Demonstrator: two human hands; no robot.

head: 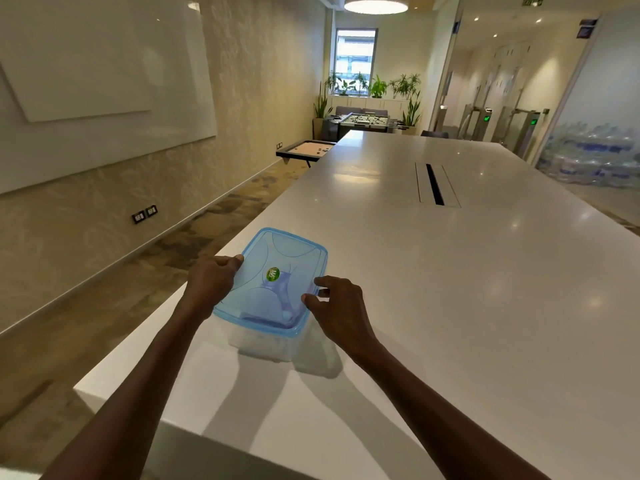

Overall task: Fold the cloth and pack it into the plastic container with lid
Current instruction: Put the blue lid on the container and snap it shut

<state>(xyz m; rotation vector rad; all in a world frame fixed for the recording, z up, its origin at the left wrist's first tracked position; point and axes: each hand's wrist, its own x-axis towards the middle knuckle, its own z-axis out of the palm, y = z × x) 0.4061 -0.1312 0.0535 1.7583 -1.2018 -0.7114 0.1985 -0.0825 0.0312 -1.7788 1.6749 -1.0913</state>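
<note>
A clear plastic container (263,344) stands on the white table (450,271) near its left edge, with a translucent blue lid (277,258) on top that bears a green round sticker. Through the lid a purple-blue cloth (273,306) shows inside, folded. My left hand (211,282) grips the lid's left rim, thumb on top. My right hand (337,306) hovers at the lid's right rim with its fingers spread and curled, fingertips at the edge; I cannot tell whether they touch it.
The table's left edge and near corner lie close to the container. A cable slot (434,183) is set into the table farther back. A whiteboard hangs on the left wall; small game tables and plants stand at the far end.
</note>
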